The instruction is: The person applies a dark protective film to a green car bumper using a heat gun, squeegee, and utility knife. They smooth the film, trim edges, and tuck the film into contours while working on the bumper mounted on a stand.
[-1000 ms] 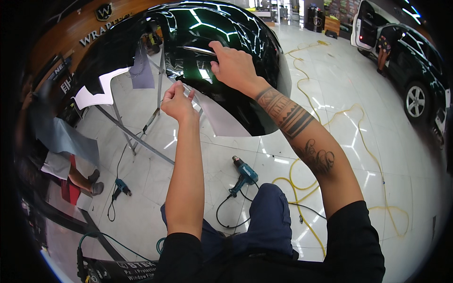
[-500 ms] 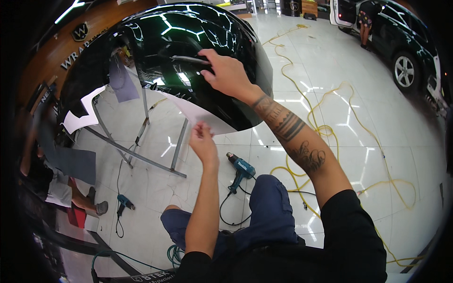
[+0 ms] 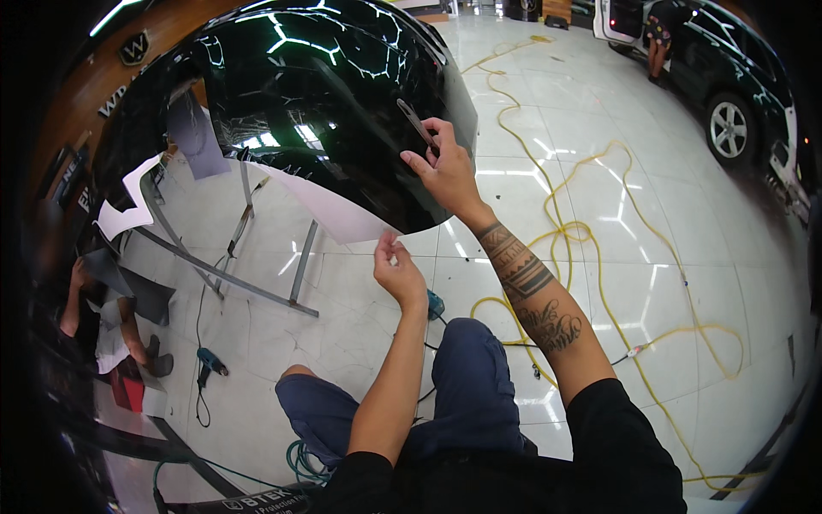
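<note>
A glossy dark car bumper (image 3: pixel 342 111) stretches across the top centre, bright light reflections on its skin. Along its lower edge hangs a pale film flap (image 3: pixel 330 210). My left hand (image 3: pixel 399 272) has finger and thumb closed on the flap's right end, just under the bumper's corner. In my right hand (image 3: pixel 447 176) is a slim grey metal utility knife (image 3: pixel 414 120), gripped between thumb and fingers, with its far end angled up and left. That hand is over the bumper's right part; whether the knife touches the surface I cannot tell.
A grey metal stand (image 3: pixel 257 289) is under the bumper. One heat gun (image 3: pixel 436 304) lies behind my left wrist, another (image 3: pixel 211 361) farther left. Yellow cable (image 3: pixel 591 283) loops over the floor at right. A person (image 3: pixel 73 321) at left handles a grey sheet; a car (image 3: pixel 745 94) stands far right.
My right hand has moved right and down, and the knife now points up instead of lying nearly level. My left hand has shifted right along the film flap. The view has shifted slightly.
</note>
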Motion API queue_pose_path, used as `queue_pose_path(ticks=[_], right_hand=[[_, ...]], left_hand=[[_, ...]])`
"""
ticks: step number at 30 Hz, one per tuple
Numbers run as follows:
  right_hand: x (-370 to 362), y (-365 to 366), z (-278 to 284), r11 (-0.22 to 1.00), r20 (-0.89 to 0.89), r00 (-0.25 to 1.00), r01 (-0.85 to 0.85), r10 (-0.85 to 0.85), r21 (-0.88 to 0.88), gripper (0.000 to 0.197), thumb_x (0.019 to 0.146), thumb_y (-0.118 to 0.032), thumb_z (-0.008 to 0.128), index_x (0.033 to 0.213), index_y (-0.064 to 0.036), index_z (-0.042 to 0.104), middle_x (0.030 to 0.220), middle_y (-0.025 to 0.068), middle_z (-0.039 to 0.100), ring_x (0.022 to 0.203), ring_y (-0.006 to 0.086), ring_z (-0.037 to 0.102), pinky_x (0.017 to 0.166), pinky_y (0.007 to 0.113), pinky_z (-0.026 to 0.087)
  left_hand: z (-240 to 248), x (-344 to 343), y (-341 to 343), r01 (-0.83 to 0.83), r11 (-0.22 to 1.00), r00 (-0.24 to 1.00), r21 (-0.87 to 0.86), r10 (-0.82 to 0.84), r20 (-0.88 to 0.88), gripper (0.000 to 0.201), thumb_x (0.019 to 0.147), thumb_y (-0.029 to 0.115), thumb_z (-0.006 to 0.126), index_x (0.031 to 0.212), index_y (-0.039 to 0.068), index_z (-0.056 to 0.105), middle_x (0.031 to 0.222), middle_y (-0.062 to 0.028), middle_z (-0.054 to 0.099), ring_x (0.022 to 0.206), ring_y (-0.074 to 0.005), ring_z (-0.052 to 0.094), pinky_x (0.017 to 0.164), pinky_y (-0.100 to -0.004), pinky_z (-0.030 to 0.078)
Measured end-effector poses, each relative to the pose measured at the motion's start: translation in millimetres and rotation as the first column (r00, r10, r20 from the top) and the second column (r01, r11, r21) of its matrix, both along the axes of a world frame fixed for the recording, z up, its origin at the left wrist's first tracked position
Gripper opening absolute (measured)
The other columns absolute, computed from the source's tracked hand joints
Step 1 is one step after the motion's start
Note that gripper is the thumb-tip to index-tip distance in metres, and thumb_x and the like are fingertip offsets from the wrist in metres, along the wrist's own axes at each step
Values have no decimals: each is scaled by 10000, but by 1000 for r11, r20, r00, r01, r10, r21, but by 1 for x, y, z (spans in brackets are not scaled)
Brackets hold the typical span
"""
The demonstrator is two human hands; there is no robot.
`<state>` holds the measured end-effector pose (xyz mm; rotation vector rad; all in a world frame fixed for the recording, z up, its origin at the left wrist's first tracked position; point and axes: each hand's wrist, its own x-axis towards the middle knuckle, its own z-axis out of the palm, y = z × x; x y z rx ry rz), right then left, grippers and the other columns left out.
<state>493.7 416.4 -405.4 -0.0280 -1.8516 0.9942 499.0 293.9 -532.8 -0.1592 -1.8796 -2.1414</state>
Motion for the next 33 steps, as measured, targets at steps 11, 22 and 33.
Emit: queue_pose_path(ticks=[11, 22, 33], right_hand=[[-4, 2, 4, 999, 27, 1000, -1, 0, 54, 491, 806, -200, 736, 1168, -84, 426, 602, 60, 454, 525, 221, 477, 522, 383, 381], [-9, -5, 4, 998, 117, 993, -33, 25, 62, 507, 793, -220, 742, 1166, -75, 430, 673, 95, 540, 583, 291, 568, 582, 412, 454], [-6, 15, 4, 988, 107, 984, -146, 141, 44, 454, 881, -145, 692, 1234, -21, 434, 795, -29, 391, 678, 55, 339, 596, 199, 316]], left_hand=[[72, -32, -14, -92, 988, 983, 120, 109, -149, 240, 903, 33, 538, 1125, -43, 585, 1025, -117, 641, 914, -179, 590, 779, -271, 504], [111, -75, -40, -241, 921, 929, 306, 310, -203, 189, 947, 125, 554, 1034, -27, 625, 829, -50, 614, 753, -124, 572, 637, -254, 495], [125, -72, -21, -260, 884, 950, 388, 305, -59, 143, 868, 115, 684, 846, -2, 604, 764, -73, 596, 677, -164, 544, 650, -301, 449]])
